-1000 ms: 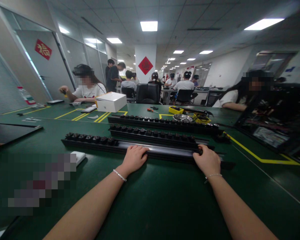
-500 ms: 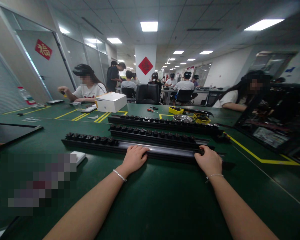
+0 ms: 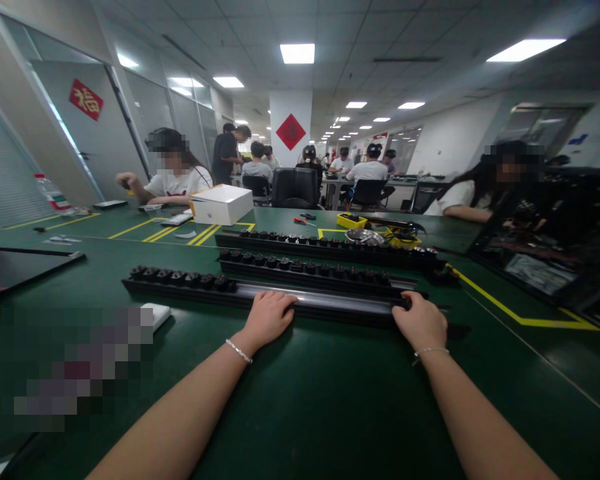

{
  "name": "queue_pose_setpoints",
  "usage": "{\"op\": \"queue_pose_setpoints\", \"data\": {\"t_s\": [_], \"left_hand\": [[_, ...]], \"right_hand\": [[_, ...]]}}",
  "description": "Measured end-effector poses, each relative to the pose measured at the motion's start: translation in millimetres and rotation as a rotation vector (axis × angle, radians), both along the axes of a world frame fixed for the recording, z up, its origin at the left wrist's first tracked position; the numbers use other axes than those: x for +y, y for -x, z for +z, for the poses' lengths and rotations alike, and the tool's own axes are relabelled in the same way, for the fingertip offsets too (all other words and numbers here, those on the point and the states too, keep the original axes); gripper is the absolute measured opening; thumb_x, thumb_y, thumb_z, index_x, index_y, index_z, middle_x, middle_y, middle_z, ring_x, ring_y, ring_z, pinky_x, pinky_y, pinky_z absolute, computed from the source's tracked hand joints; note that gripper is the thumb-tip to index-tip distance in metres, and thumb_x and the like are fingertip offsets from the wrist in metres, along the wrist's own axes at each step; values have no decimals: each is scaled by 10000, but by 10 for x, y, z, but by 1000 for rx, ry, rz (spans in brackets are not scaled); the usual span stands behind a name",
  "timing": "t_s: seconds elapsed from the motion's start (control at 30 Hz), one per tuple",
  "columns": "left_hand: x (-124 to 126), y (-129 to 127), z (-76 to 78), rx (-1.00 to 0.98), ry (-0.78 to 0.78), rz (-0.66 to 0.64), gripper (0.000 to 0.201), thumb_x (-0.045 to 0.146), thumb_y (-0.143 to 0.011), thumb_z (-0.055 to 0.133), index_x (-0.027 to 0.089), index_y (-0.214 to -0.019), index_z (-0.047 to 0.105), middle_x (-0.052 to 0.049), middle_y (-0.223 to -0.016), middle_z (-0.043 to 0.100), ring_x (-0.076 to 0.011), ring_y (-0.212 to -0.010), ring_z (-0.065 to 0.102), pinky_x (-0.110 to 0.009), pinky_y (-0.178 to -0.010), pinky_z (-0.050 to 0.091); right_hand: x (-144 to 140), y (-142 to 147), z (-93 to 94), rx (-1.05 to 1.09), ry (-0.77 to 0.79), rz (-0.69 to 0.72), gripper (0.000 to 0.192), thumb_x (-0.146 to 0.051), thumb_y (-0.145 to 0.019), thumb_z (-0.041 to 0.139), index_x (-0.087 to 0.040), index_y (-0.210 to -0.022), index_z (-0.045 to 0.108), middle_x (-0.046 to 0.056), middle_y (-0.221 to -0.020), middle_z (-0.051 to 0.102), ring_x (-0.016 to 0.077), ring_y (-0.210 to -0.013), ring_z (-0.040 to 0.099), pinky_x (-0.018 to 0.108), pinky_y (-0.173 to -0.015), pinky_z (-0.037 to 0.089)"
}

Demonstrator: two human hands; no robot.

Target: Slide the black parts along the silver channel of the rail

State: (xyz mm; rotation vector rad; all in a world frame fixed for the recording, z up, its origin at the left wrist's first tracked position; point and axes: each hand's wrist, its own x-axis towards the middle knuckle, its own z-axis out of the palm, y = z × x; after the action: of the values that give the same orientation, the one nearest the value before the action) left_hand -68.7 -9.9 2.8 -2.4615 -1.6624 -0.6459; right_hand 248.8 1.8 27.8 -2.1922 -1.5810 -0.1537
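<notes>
A long black rail [image 3: 325, 302] lies across the table in front of me. Its shiny channel is bare on the right, and a row of black socket modules [image 3: 177, 277] fills the left part. My left hand [image 3: 270, 317] is closed over the rail's near edge at mid-length, fingers on the channel. At the right end, my right hand [image 3: 421, 321] pinches a small black piece, apparently a socket module [image 3: 407, 304], in the channel; the fingers partly hide it. Two similar rails, a middle one [image 3: 305, 268] and a far one [image 3: 290, 243], lie behind it.
Behind the rails are yellow trays [image 3: 351, 221], a metal bowl [image 3: 364, 237], a red-handled screwdriver [image 3: 300, 221] and a white box [image 3: 223, 204]. A black chassis [image 3: 540, 260] stands right. At left lie a dark panel [image 3: 25, 267], touched by another person's hand, and a blurred-out object. Co-workers sit opposite.
My right hand has shifted very slightly to the right along the rail with the small black piece. My left hand stays in place.
</notes>
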Motion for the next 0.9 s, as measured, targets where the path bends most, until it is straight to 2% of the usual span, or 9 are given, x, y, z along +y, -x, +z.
{"op": "queue_pose_setpoints", "data": {"t_s": [0.9], "left_hand": [[-9, -3, 5, -2, 6, 3, 281, 282, -862, 471, 282, -1119, 583, -12, -968, 660, -197, -940, 549, -373, -864, 331]], "right_hand": [[20, -144, -7, 61, 20, -61, 457, -330, -730, 453, -172, -1135, 592, 125, -1032, 643, 282, -1025, 559, 400, -876, 414]]}}
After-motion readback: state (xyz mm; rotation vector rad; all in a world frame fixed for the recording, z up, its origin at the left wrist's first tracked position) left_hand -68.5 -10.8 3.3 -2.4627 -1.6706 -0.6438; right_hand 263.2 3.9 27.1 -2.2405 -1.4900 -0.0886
